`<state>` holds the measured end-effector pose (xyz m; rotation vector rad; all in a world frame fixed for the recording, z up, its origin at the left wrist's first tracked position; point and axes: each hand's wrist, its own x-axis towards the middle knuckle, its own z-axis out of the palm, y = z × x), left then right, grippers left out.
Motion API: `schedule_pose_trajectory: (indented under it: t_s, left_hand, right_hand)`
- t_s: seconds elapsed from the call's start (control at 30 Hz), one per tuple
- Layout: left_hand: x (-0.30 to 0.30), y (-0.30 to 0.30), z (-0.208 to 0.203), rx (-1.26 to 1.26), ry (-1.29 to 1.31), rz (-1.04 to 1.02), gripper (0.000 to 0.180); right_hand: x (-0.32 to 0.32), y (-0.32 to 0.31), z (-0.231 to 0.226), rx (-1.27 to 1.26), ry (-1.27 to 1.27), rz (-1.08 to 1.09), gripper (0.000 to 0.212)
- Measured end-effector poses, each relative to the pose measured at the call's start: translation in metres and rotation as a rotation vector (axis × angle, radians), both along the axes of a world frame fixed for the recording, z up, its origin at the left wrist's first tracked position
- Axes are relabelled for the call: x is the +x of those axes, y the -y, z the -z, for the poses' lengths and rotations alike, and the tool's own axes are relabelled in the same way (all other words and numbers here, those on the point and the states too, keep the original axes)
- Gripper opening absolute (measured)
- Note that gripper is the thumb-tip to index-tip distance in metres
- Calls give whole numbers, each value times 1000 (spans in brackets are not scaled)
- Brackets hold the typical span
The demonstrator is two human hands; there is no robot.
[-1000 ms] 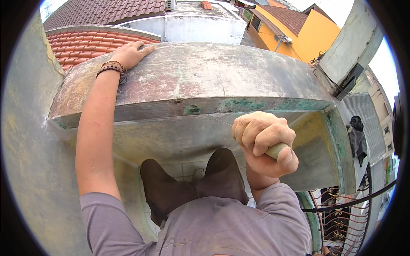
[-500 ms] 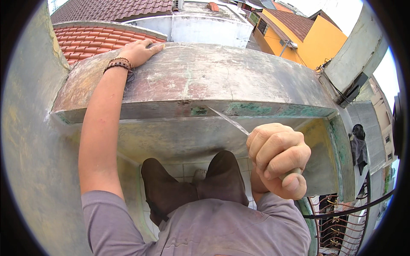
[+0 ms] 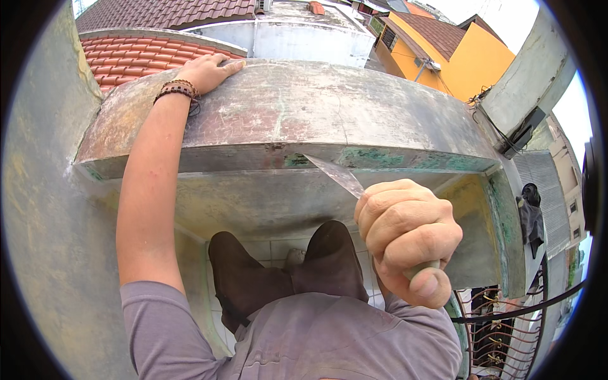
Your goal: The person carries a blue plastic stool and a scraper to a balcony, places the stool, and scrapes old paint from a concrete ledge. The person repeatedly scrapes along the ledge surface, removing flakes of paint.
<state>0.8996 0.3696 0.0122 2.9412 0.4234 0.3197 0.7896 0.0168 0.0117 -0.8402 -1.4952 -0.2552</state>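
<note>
My right hand [image 3: 410,237] is closed around the handle of a scraper [image 3: 339,176], and the handle's butt pokes out by my thumb. Its thin metal blade slants up and left, the tip at the front face of a weathered concrete ledge [image 3: 304,104], beside a dark green patch of old paint [image 3: 296,160]. Whether the tip presses on the surface I cannot tell. On top of the ledge at the left, my left hand [image 3: 206,73] lies with fingers stretched toward the far edge and thumb out, holding nothing.
A mottled wall [image 3: 44,190] rises at the left and a concrete post [image 3: 532,69] at the right. A dark cable [image 3: 525,311] crosses near curved metal bars [image 3: 500,335]. Tiled roofs [image 3: 136,60] and a yellow house [image 3: 468,60] lie beyond the ledge.
My right hand has shifted slightly left and down, and the blade has turned to show more of its flat face. Its tip is a little further left. The left hand stays put.
</note>
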Motion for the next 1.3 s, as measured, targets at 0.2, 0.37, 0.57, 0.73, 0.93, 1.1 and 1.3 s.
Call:
schedule_pose_trajectory:
  t_s: [0.2, 0.37, 0.57, 0.73, 0.93, 1.1, 1.3]
  left_hand:
    - [3, 4, 1, 29, 6, -5, 78]
    - [2, 1, 0, 28, 13, -4, 80]
    - [3, 1, 1, 19, -2, 11, 81]
    - [5, 3, -1, 1, -16, 1, 78]
    - [-1, 2, -5, -2, -42, 3, 79]
    - [1, 5, -2, -22, -57, -7, 80]
    - [0, 6, -5, -7, -35, -17, 81]
  right_hand:
    - [0, -7, 2, 40, 18, 19, 33]
    - [-8, 6, -7, 51, -8, -1, 32]
    - [9, -14, 11, -43, -153, 46, 32]
    - [-4, 0, -6, 41, -21, -27, 33]
    - [-3, -7, -9, 4, 3, -20, 32]
    - [-4, -16, 0, -6, -4, 44, 32]
    - [-9, -4, -14, -13, 51, -5, 29]
